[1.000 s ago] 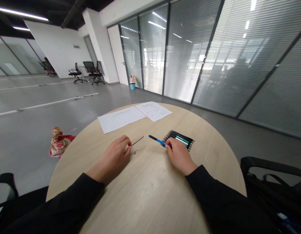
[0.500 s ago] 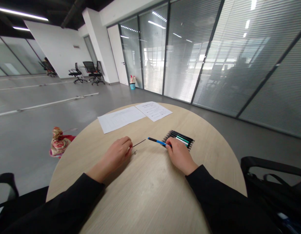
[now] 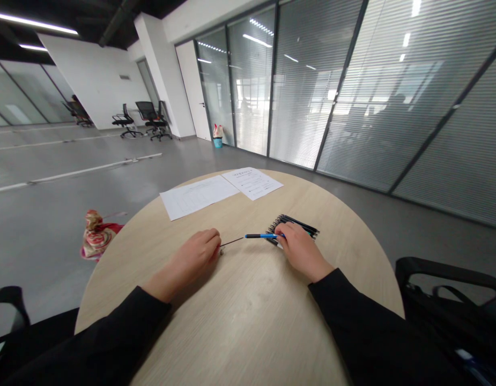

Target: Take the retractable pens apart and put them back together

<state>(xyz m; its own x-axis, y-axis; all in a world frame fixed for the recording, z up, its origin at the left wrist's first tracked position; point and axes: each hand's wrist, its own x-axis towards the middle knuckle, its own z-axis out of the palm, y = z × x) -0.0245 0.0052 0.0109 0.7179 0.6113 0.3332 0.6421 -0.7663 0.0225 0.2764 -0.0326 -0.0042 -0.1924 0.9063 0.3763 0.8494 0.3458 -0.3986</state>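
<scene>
My left hand (image 3: 193,258) rests on the round pale wood table (image 3: 248,327), pinching a thin black rod (image 3: 231,242), perhaps a pen refill, in its fingertips. A tiny metal-looking bit (image 3: 221,252) lies just by those fingers. My right hand (image 3: 300,252) holds a blue and black pen (image 3: 261,236) level, its tip a small gap from the rod's end. That hand sits on a row of black pens (image 3: 291,223), hiding part of them. Two printed sheets of paper (image 3: 198,197) lie farther up the table.
Black chair arms (image 3: 444,273) rise past the table's right edge, with another (image 3: 8,303) at lower left. A red patterned cloth bag (image 3: 98,236) stands on the grey floor left of the table. A glass partition with blinds (image 3: 352,91) runs along the right.
The blue pen has swung from slanted to level, its tip now closer to the black rod. My left hand has shifted slightly right, and my right hand has moved over the row of pens.
</scene>
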